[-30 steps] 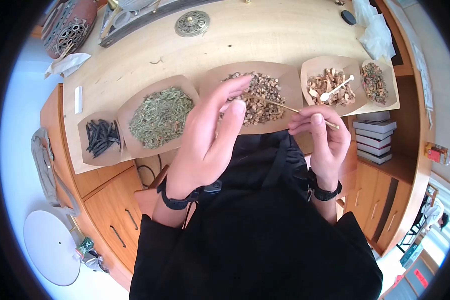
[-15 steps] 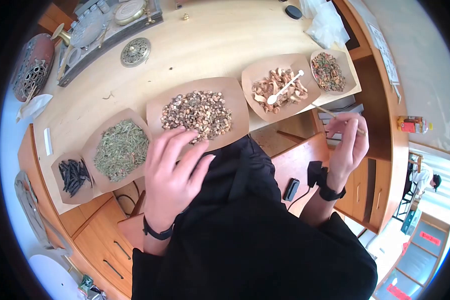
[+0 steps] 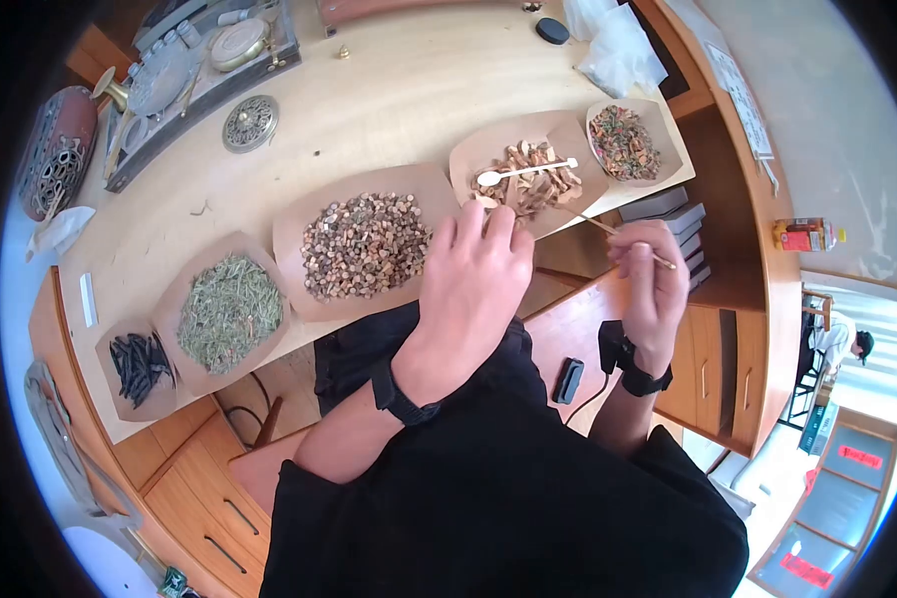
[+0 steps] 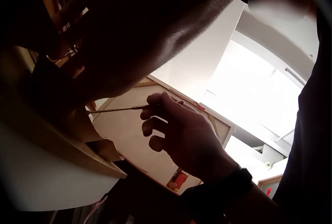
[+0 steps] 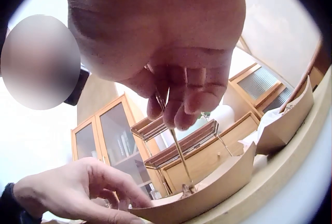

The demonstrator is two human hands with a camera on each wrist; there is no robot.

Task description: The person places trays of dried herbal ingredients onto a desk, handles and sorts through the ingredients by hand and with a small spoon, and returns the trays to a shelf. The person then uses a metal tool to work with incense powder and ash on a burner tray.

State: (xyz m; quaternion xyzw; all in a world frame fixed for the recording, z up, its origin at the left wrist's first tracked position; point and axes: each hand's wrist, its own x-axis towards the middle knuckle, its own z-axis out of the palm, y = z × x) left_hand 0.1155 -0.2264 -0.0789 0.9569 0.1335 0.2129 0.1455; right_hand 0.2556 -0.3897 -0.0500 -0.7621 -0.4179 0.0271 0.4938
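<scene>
In the head view my right hand (image 3: 653, 284) pinches a thin brass stick (image 3: 590, 220) between thumb and fingers. The stick's tip (image 5: 190, 182) is down at dried pieces inside a brown paper tray (image 5: 223, 180), seen in the right wrist view. My left hand (image 3: 476, 289) is at that tray's near side; its fingers reach over the rim while the thumb lies outside, gripping the edge. Pale brown dried slices (image 3: 543, 194) fill this tray, with a small white spoon (image 3: 523, 172) lying across them. The left palm is hidden in the head view.
More paper trays line the table's front edge: round brown slices (image 3: 364, 244), green dried herb (image 3: 229, 314), dark sticks (image 3: 142, 367) and a mixed herb blend (image 3: 625, 143). Behind them lies a pierced metal lid (image 3: 251, 124). A plastic bag (image 3: 623, 55) sits at the back right.
My left hand has left the round-slice tray and moved right to the pale-slice tray. My right hand has moved left, bringing the stick to the same tray. The head view has shifted.
</scene>
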